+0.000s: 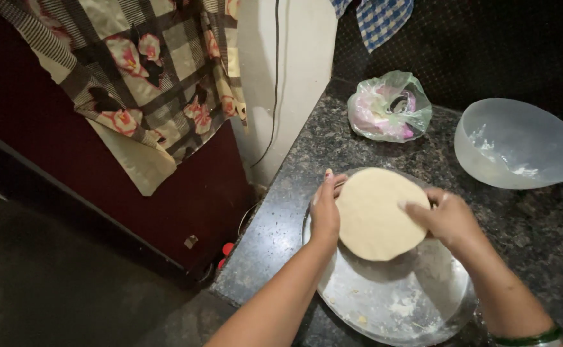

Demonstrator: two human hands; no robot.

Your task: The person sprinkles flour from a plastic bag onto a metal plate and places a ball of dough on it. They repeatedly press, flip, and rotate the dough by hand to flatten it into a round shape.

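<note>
**Flat dough round held between two hands above a steel plate**

We are looking down at a pale dough disc (380, 213) that we are holding between our two hands. Our left hand (325, 209) is pressing its open palm and straightened fingers against the disc's left edge; our right hand (445, 218) is cupping the right edge, fingertips curling over onto the top face. Neither hand is closed into a fist: both are spread wide around the rim. The disc is lying directly between the hands, roughly equally near to each, and it is almost round, so we are finding no clear long axis. It is sitting tilted over the far part of a flour-dusted steel plate (397, 302), which is resting on the speckled counter (281, 218). Beyond the right hand a translucent bowl (519, 144) is standing; beyond the disc, a knotted plastic bag (389, 107) is lying. A green bangle (529, 337) is circling our right wrist.
</note>
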